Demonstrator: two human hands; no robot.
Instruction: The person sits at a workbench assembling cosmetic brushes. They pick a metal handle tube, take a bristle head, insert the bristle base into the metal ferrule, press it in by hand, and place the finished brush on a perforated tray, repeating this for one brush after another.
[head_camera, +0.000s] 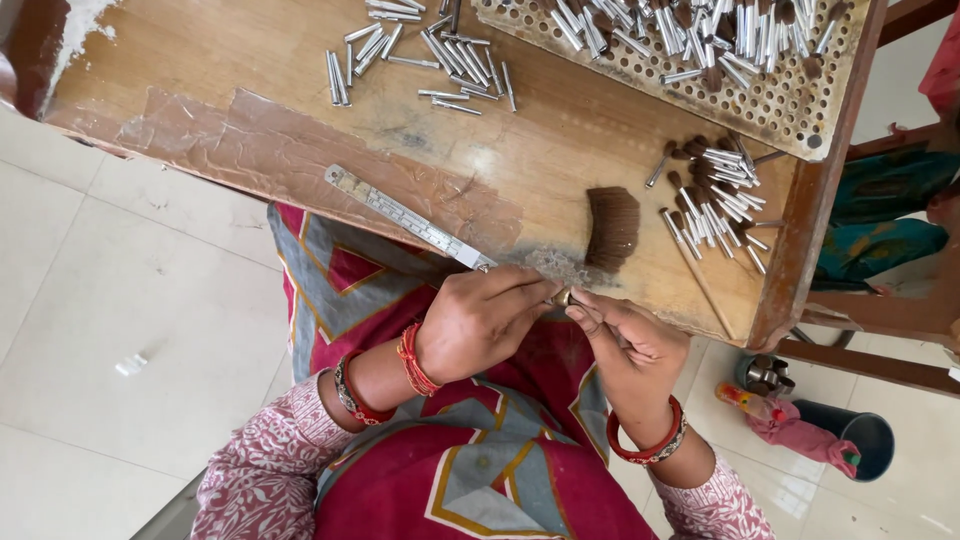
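My left hand (485, 318) and my right hand (628, 345) meet at the near edge of a wooden table (250, 50). Together their fingertips pinch a small metal ferrule (563, 296) with a tuft of brown bristles. A flat bundle of brown bristles (611, 227) lies on the table just beyond my hands. A metal ruler (405, 215) lies diagonally to the left, its end close to my left hand. Finished little brushes with metal tubes and brown tips (712, 200) are piled at the right.
Loose empty metal tubes (430, 55) lie scattered at the table's far side. A perforated tray (790, 105) holding several tubes and brushes sits at the far right. Beside the table on the tiled floor stand a dark bucket (868, 440) with pink cloth and a metal cup (768, 375).
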